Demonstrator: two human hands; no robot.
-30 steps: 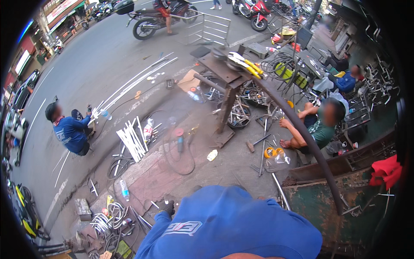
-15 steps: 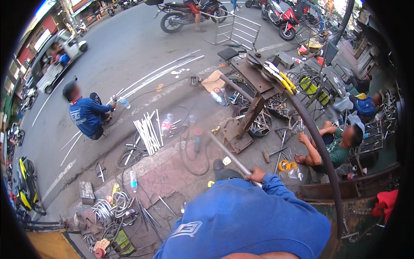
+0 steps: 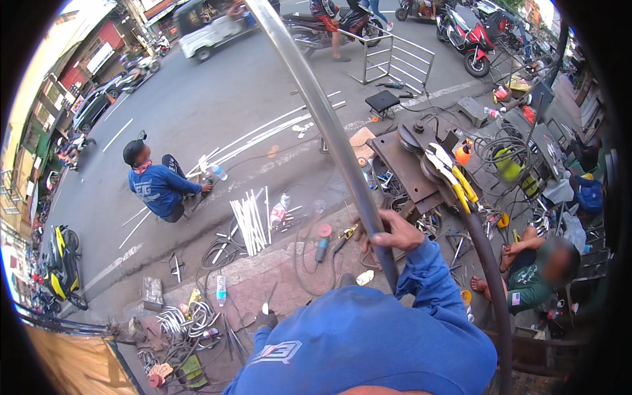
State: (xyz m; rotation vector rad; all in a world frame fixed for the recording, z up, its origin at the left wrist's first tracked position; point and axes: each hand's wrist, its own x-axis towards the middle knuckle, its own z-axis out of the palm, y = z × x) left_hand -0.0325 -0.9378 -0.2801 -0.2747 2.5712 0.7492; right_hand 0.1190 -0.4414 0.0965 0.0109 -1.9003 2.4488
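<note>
My right hand [image 3: 400,234] is closed around a long steel pipe [image 3: 329,128], which slants up and away to the top edge of the view. The pipe's near part runs down beside my blue sleeve. My left hand [image 3: 267,320], dark as if gloved, shows low beside my body, partly hidden by the blue shirt. A thin piece [image 3: 266,304] with a bright lower part sticks up from it; its kind is unclear. Just right of the pipe stands a rusty metal bending stand [image 3: 405,168], with yellow-handled cutters [image 3: 453,176] lying on top.
An angle grinder [image 3: 322,245] lies on the pavement by white tube pieces [image 3: 249,224]. A worker in blue [image 3: 158,187] squats at the left; another in green [image 3: 536,280] sits at the right. A dark curved pipe [image 3: 490,263] rises nearby. Vehicles line the street.
The pipe has swung from low beside the stand to a raised slant, with my right hand higher on it. My left hand has come into view. The view has shifted.
</note>
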